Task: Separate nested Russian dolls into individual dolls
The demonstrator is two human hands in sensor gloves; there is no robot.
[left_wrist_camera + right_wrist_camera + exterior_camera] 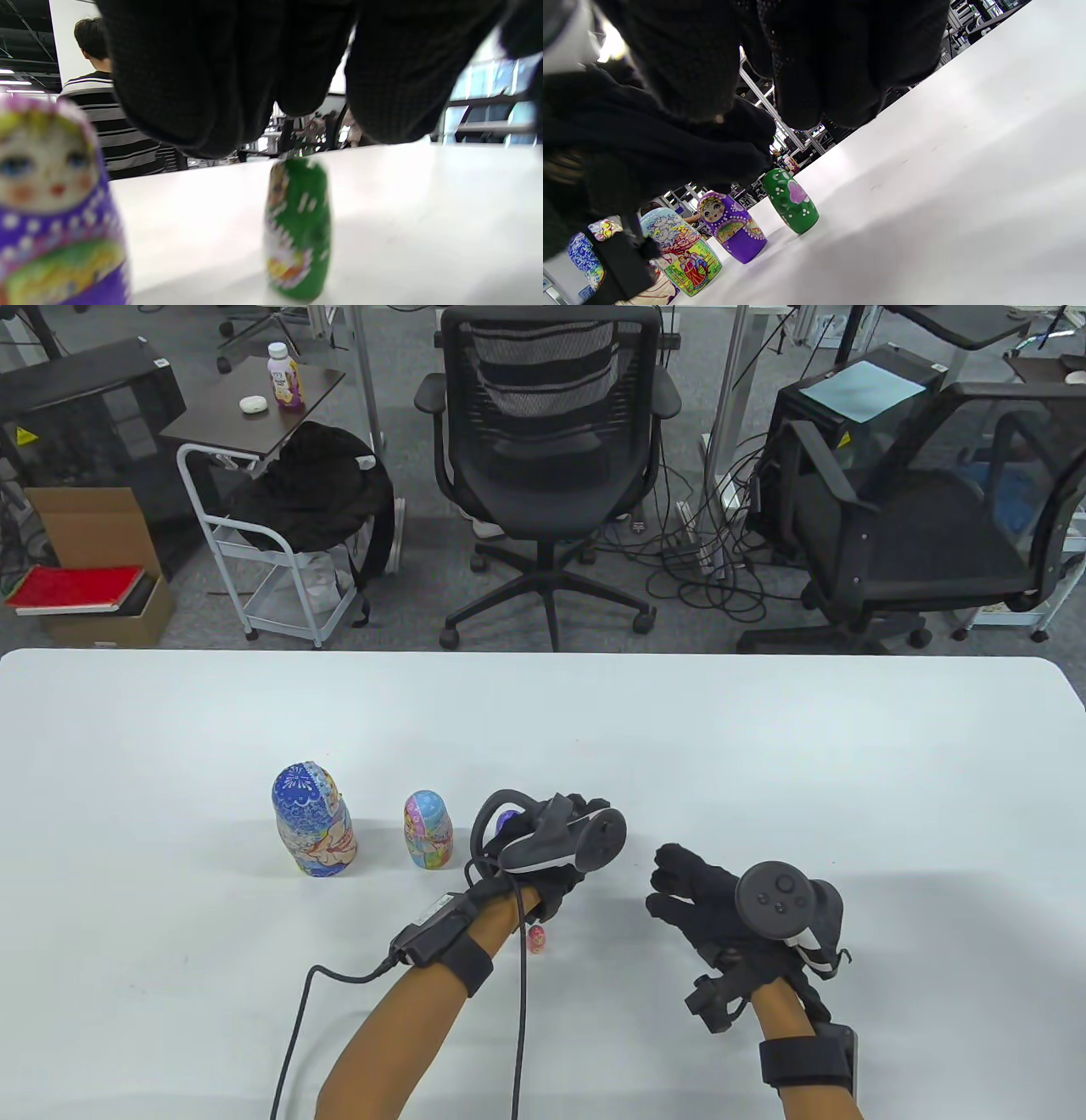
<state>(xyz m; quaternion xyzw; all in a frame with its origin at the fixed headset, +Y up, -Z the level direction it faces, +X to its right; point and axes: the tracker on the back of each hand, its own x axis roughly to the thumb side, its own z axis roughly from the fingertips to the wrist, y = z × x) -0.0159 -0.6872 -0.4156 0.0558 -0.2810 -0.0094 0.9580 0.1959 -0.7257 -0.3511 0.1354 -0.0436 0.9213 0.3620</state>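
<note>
Dolls are standing in a row on the white counter: blue doll, pastel doll, purple doll, green doll, tiny red doll lying near the wrist; left hand is hovering over them, grip undeterminable, right hand is resting open, empty.

Five dolls stand on the table (one tiny), beside two gloved hands.
</note>
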